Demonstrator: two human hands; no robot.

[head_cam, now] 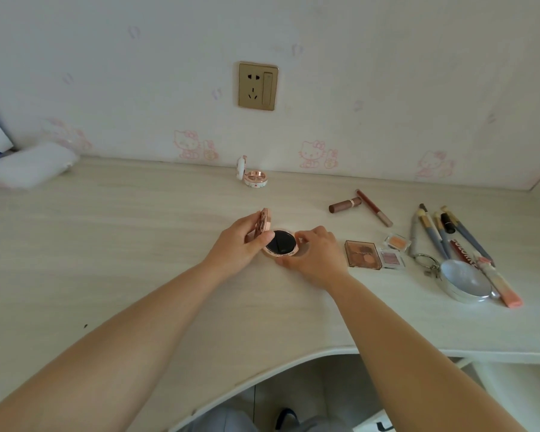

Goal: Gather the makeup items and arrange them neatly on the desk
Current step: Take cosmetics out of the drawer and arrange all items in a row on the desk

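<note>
A round rose-gold compact [282, 244] with a black puff inside lies open on the pale desk [138, 244] at centre. My left hand [240, 244] grips its raised lid, thumb at the hinge. My right hand [312, 254] curls round the base from the right. A second white compact [254, 177] stands open near the wall. To the right lie a lipstick [345, 205], a lip pencil [374, 208], a brown eyeshadow palette [363, 254], two small pans [393, 251], several brushes [437, 233], a silver round tin [463, 280] and a peach tube [501, 283].
A wall socket [258, 86] sits above the desk on patterned wallpaper. A white cloth bundle [28, 166] lies at the far left by the wall. The desk's front edge [278, 366] curves inward below my arms. A key ring [424, 260] lies beside the tin.
</note>
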